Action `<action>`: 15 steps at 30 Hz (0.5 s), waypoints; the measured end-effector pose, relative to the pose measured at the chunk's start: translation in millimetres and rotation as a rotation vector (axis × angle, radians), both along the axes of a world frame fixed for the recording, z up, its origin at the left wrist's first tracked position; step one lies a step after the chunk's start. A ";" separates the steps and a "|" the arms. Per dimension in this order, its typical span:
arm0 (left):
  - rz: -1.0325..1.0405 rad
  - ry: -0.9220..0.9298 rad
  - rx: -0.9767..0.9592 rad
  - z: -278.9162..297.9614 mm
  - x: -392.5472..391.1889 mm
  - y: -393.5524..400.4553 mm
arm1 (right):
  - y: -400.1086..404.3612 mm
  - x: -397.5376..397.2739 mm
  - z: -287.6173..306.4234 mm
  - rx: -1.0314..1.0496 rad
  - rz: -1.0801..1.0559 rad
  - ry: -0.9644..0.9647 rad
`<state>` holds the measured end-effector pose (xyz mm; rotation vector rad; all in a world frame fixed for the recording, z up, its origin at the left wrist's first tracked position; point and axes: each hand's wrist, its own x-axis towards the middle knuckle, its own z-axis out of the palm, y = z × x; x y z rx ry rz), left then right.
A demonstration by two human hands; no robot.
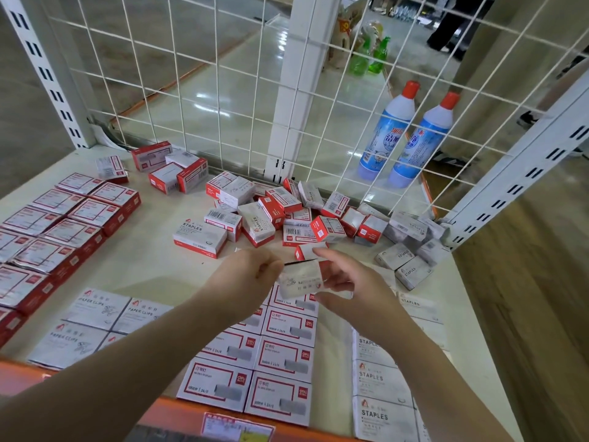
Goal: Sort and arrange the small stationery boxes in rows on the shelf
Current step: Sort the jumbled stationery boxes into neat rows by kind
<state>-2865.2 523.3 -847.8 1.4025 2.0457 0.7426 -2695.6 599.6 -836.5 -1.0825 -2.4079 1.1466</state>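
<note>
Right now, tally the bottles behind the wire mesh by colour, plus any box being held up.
Blue-and-white bottles: 2
Green bottles: 2
Held box: 1
Total: 5

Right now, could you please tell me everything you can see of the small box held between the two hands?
The held box is a small white cardboard carton with grey print, too blurred to read, and a red edge on its right. It is held above the shelf, tilted, its broad face toward the camera, with the print apparently upside down. The right hand pinches its right end between the thumb and fingers; the left hand touches its left end with curled fingers. It hangs over the rows of red-framed boxes, just before the loose pile.
</note>
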 end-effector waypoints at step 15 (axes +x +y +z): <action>0.132 -0.133 0.062 0.7 4.0 2.6 | -5.8 -3.9 -8.8 -0.145 -0.021 -0.053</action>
